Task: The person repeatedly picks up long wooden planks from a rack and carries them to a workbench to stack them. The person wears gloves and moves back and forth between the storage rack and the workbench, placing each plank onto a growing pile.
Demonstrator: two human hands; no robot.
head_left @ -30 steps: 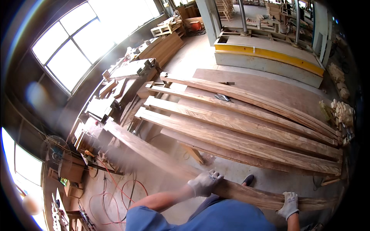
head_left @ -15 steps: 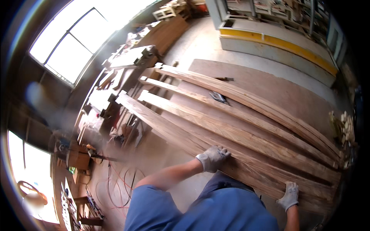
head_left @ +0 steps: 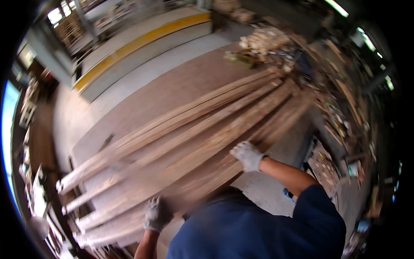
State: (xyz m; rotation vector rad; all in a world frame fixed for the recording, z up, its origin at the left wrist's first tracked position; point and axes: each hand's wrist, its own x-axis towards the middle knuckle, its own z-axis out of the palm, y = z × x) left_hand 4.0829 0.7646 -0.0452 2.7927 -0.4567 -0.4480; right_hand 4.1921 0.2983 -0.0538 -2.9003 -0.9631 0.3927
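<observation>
Several long wooden beams lie side by side in front of me, running from lower left to upper right. The nearest wooden beam (head_left: 211,180) is under both my hands. My left hand (head_left: 158,214), in a pale work glove, is at its near side toward the left end, fingers bent against the wood. Farther right, my right hand (head_left: 248,156), also gloved, curls its fingers over the same beam. Beyond lie another thick beam (head_left: 207,149), a thinner one and a far pair of beams (head_left: 181,114). Motion blurs the wood, and the undersides of both hands are hidden.
A brown board surface (head_left: 125,114) extends beyond the beams, with a small dark tool (head_left: 107,140) on it. A long grey platform with a yellow stripe (head_left: 138,43) stands farther back. Wood offcuts (head_left: 265,43) are heaped by the beams' right end, with more scrap along the right.
My view has swung to the right, bringing the offcut heap into sight. My right hand now reaches farther along the nearest beam, while both hands stay at the wood.
</observation>
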